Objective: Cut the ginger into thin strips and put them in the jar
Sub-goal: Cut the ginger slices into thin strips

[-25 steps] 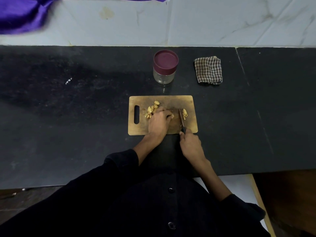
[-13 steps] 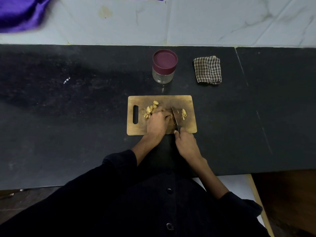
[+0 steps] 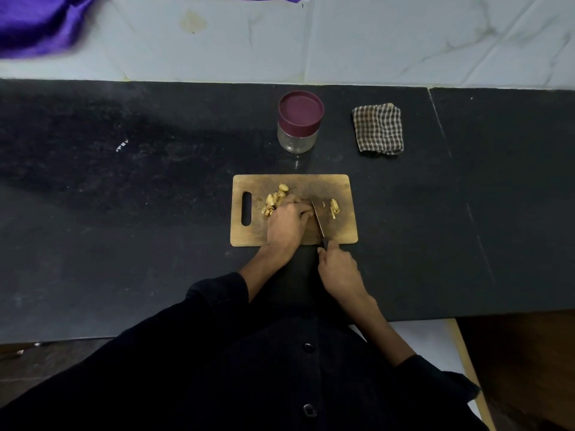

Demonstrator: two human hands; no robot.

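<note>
Now right hand [image 3: 339, 269] grips knife [image 3: 318, 218] on cutting board [image 3: 342, 185]; left hand [image 3: 287, 222] curled, pressing ginger [image 3: 275, 199]; lidded jar [image 3: 299, 121] far.

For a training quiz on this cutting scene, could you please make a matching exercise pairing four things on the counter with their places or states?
Things:
1. jar
2. checked cloth
3. knife
4. cut strips

Places or states:
A. gripped by the right hand
B. folded, right of the jar
C. closed with a maroon lid
D. lying on the board, right of the blade

Pairs: 1-C, 2-B, 3-A, 4-D
</note>
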